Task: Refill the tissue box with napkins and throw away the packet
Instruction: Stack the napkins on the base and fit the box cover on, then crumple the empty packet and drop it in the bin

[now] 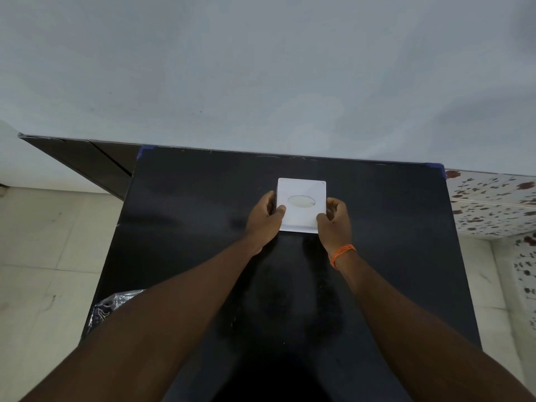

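A white square tissue box (301,188) with an oval opening in its top stands on the black table (203,204), toward the far side. My left hand (265,217) grips the box's left side, thumb on the top near corner. My right hand (333,220) holds the right near corner, thumb on top; an orange band circles that wrist. Pale napkin paper shows inside the oval opening. A crinkled clear plastic packet (113,307) peeks out at the table's left edge, partly hidden by my left forearm.
A pale wall rises right behind the table. A dark wooden panel (87,161) leans at the far left. Light floor tiles lie to the left, and a floral-patterned surface (493,204) sits to the right of the table.
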